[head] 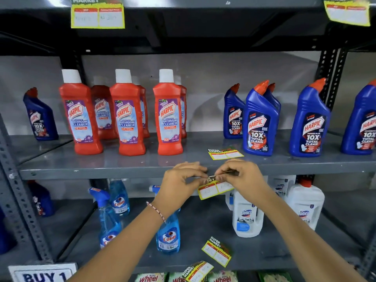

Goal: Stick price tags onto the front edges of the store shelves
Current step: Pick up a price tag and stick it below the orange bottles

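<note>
A yellow-edged price tag [213, 189] hangs at the front edge of the middle grey shelf [101, 172]. My left hand [181, 184] and my right hand [242, 176] both pinch its top, right at the shelf edge. Whether the tag touches the edge is hidden by my fingers. A spare tag [224, 153] lies flat on the middle shelf just behind my hands. Another tag [217, 251] lies on the lower shelf, and one more [198, 270] hangs at that shelf's front edge. Two tags [97, 16] [347, 14] are stuck on the top shelf's edge.
Red Harpic bottles [126, 117] and blue Harpic bottles [260, 121] stand on the middle shelf. Below are blue Colin spray bottles [168, 235] and white Domex jugs [247, 216]. A "BUY 1" sign [42, 274] is at the bottom left. Perforated uprights [18, 192] frame the shelves.
</note>
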The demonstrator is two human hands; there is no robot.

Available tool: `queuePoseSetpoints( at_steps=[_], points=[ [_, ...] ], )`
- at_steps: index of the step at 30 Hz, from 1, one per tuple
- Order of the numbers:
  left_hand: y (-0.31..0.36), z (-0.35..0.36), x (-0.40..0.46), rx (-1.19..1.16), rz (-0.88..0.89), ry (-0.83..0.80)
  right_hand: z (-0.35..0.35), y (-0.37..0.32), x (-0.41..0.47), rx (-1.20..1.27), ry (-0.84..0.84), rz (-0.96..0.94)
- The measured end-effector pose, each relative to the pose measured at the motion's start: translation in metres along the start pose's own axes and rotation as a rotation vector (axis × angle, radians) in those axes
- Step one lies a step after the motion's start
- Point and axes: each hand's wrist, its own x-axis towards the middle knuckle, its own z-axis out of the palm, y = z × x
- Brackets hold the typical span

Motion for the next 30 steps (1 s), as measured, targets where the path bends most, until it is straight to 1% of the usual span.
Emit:
queuePoseSetpoints(
  at_steps=[3,6,8,10,13,15,17,21,25,30],
  points=[
    [0.000,-0.023,-0.017,-0.145,-0.196,0.070,0.022,-0.018,-0.006,0.178,0.053,0.038],
    [-0.015,-0.057,-0.034,-0.303,-0.368,0.165,0.065,-0.037,-0.004,0.268,0.018,0.071],
    [-0.031,-0.085,-0.043,-0.334,-0.454,0.242,0.097,-0.050,0.001,0.287,0.009,0.083],
    [-0.051,-0.115,-0.050,-0.310,-0.511,0.314,0.129,-0.064,0.008,0.251,0.031,0.055],
    [-0.074,-0.151,-0.056,-0.233,-0.534,0.388,0.170,-0.089,0.020,0.134,0.109,-0.085],
    [-0.083,-0.168,-0.057,-0.197,-0.543,0.406,0.193,-0.100,0.028,0.054,0.163,-0.171],
    [-0.089,-0.178,-0.057,-0.176,-0.552,0.408,0.211,-0.105,0.035,-0.023,0.219,-0.215],
    [-0.098,-0.187,-0.053,-0.146,-0.563,0.382,0.224,-0.106,0.043,-0.096,0.280,-0.220],
    [-0.096,-0.187,-0.049,-0.043,-0.533,0.389,0.226,-0.106,0.044,-0.157,0.278,-0.241],
    [-0.100,-0.188,-0.050,0.061,-0.495,0.407,0.225,-0.108,0.044,-0.090,0.271,-0.177]
  ],
)
